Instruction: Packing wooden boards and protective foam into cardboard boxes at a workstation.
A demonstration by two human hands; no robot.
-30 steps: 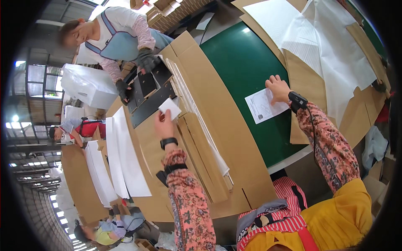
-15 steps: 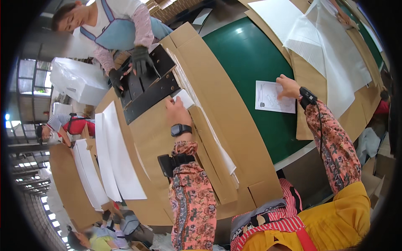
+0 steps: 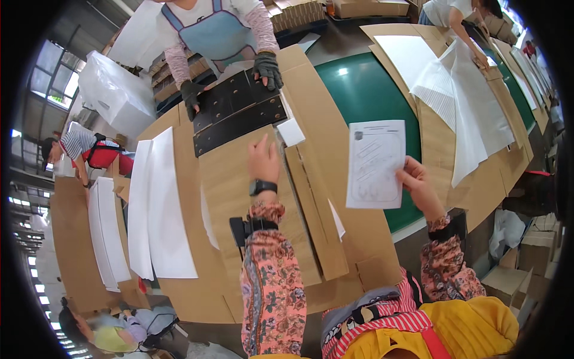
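Observation:
My right hand (image 3: 417,182) is closed on the edge of a white printed leaflet (image 3: 375,164), with thumb and fingers pinching its right side. The leaflet is held up over the green conveyor belt (image 3: 344,81). My left hand (image 3: 263,161) has its fingers stretched out above a wood-grain panel (image 3: 239,185), close to a white foam block (image 3: 291,132) but apart from it. The panel lies in an opened cardboard carton (image 3: 373,251). Black panels with small holes (image 3: 239,124) rest at its far end, where a co-worker's two gloved hands (image 3: 267,70) touch them.
White foam sheets (image 3: 170,209) lie on the carton's left side. Another opened carton with translucent wrapping (image 3: 478,113) is on the right, with a person leaning over it. A plastic-wrapped white stack (image 3: 113,93) stands at far left. Cardboard boxes (image 3: 505,281) sit at lower right.
My right hand has picked the leaflet up off the green belt. My left hand has come off the white foam block. The co-worker's gloved hands have moved apart to the black panels' sides.

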